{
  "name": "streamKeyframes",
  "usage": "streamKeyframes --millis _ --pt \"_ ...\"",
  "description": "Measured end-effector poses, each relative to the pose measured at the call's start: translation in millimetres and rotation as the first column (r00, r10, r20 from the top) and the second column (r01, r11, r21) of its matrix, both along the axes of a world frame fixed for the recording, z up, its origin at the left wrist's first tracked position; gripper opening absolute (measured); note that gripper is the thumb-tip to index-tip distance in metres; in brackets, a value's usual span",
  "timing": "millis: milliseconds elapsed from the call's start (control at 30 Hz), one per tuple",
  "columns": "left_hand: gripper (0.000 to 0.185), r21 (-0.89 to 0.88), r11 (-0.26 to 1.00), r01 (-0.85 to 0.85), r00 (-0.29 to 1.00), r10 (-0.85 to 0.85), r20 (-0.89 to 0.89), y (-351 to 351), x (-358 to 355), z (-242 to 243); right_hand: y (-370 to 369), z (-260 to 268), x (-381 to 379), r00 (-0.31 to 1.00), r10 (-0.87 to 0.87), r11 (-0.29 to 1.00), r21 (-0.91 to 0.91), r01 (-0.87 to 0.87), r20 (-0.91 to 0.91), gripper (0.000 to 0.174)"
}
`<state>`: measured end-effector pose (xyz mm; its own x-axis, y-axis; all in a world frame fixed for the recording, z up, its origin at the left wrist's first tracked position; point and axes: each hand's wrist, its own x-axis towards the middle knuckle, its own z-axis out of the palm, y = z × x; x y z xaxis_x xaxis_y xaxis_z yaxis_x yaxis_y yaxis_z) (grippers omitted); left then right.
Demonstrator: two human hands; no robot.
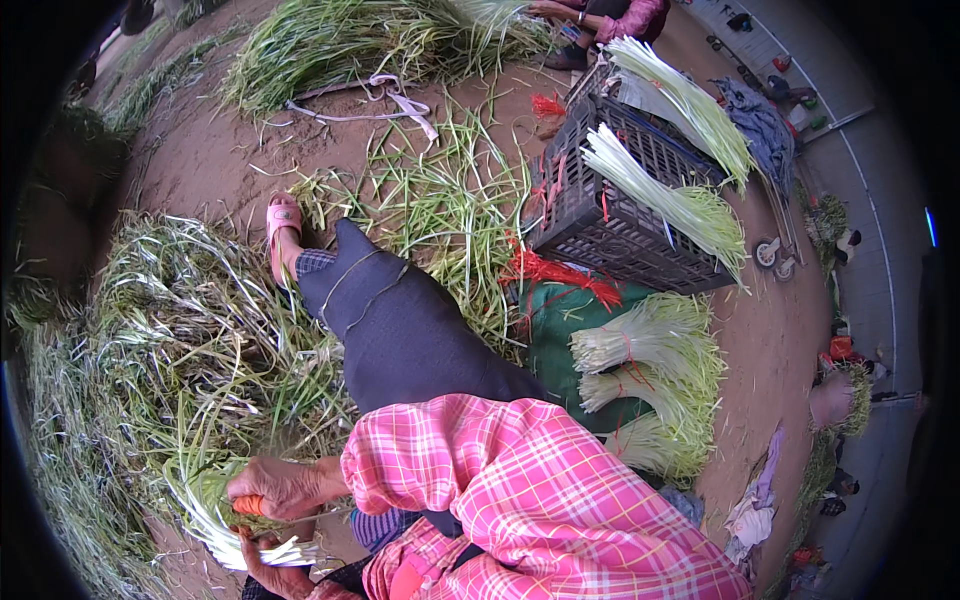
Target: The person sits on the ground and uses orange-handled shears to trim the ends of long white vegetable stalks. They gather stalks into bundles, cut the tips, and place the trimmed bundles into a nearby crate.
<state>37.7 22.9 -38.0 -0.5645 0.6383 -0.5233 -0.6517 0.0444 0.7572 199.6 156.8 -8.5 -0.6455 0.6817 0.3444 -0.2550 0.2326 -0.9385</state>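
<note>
My left hand [274, 566] is at the bottom left, its fingers around the white lower ends of a bunch of leafy green stalks [217, 536]. Just above it, my right hand [274, 487] is curled beside the same bunch. Something orange [248, 505] shows at its fingers, either a wrapping or a handle; its grip is partly hidden. Tied bundles of pale stalks [645, 375] lie on a green cloth [551, 352] to the right. Loose bunches [660, 195] rest across a black plastic crate [622, 240].
A heap of cut greens [187, 322] covers the left. Trimmed leaves [457, 195] litter the ground beyond my outstretched leg. Red ties [562, 274] lie by the crate. At the top, another person [630, 19] sits beside a large green pile [360, 45]. A small-wheeled cart [769, 253] stands at right.
</note>
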Motion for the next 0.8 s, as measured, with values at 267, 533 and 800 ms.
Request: streamKeyframes --millis 267,533,800 --pt "0.031 -0.025 1.000 0.015 0.999 -0.014 0.030 16 13 6 32 -12 -12 0.904 -0.417 0.906 -0.125 0.405 -0.097 0.018" --pt "0.028 -0.007 0.997 0.076 0.994 -0.076 -0.076 34 33 17 -23 -58 -11 0.902 0.182 0.952 0.158 -0.261 0.391 0.023" --pt "0.025 0.103 0.992 0.070 0.997 -0.072 0.009 17 18 19 -14 -21 20 0.940 0.027 0.946 0.297 -0.134 0.340 0.021"
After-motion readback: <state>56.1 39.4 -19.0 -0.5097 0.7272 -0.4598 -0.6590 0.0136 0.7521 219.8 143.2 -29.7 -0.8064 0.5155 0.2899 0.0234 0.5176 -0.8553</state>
